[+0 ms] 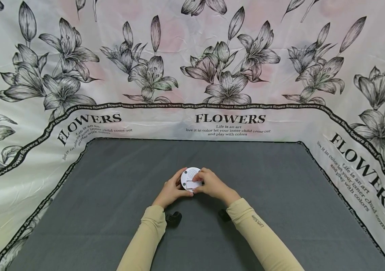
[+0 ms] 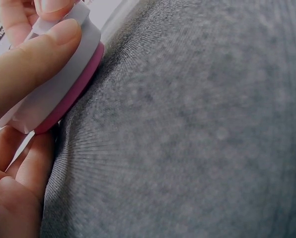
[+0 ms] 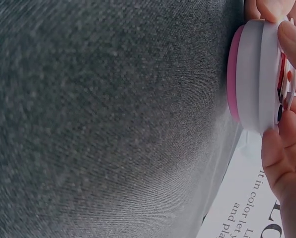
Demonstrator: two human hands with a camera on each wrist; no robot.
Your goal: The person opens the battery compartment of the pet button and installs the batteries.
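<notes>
**Mia:** What is the person holding?

**Ben:** A small round white gadget (image 1: 190, 179) with a pink band on the bottom. It sits in the middle of the gray cloth (image 1: 111, 195), near the front, between both hands.

**Mia:** How are the hands on it?

**Ben:** The left hand (image 1: 172, 190) wraps its fingers round the left rim and keeps it steady. The right hand (image 1: 211, 183) curls over the right side, and its fingertips pinch at the flat back, where there is a little rectangle part.

**Mia:** Is that a little door?

**Ben:** Maybe. From the right wrist view I see something red and dark just inside the back of the gadget (image 3: 259, 74), so I think a battery spot is open or being worked on. It is too blurry to be sure.

**Mia:** So what step is this?

**Ben:** I think it is the fiddly part, working on the back while the other hand holds tight.

**Mia:** What would the next move need?

**Ben:** A steady left grip, and small, careful finger pushes from the right, so the gadget does not slip or tip on the cloth.
</notes>
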